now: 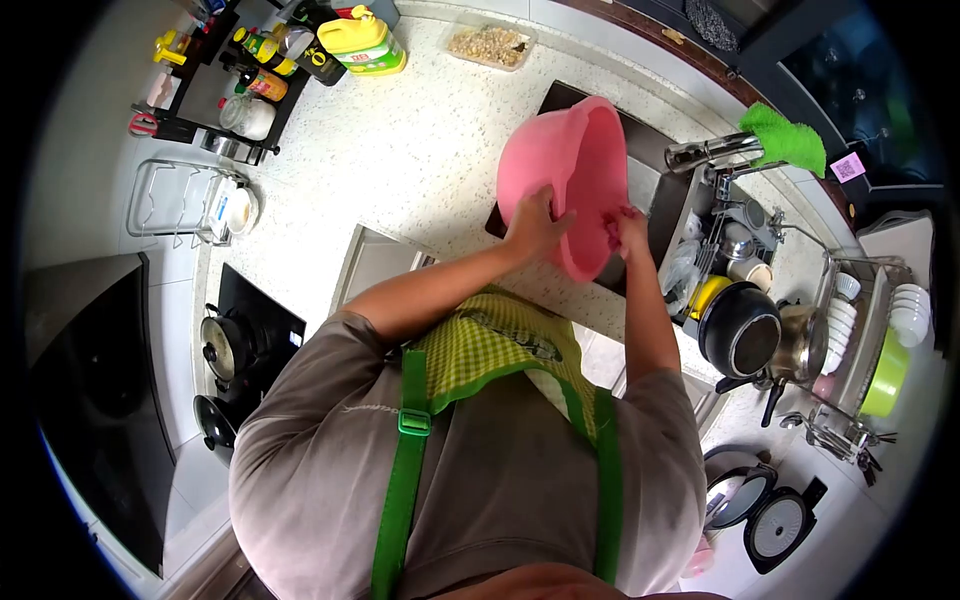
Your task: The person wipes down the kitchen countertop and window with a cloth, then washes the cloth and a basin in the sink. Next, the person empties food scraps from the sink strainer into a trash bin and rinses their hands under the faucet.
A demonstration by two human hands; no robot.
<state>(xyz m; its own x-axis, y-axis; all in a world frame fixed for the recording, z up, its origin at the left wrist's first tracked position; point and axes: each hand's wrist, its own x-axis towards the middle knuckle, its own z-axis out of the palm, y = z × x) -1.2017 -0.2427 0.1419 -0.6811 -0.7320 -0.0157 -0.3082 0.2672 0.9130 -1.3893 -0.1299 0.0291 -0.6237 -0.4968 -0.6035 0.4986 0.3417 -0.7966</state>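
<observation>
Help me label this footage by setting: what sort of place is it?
Most likely a home kitchen. A pink basin is held over a sink, a lidded pot stands on a black stove, and white bowls are stacked at the right.

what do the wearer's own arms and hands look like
Both arms come out of loose, plain grey-brown short sleeves, and the forearms are bare below them. The left hand and right hand look ungloved, with nothing visible at the wrists. The right fingers are partly hard to make out.
</observation>
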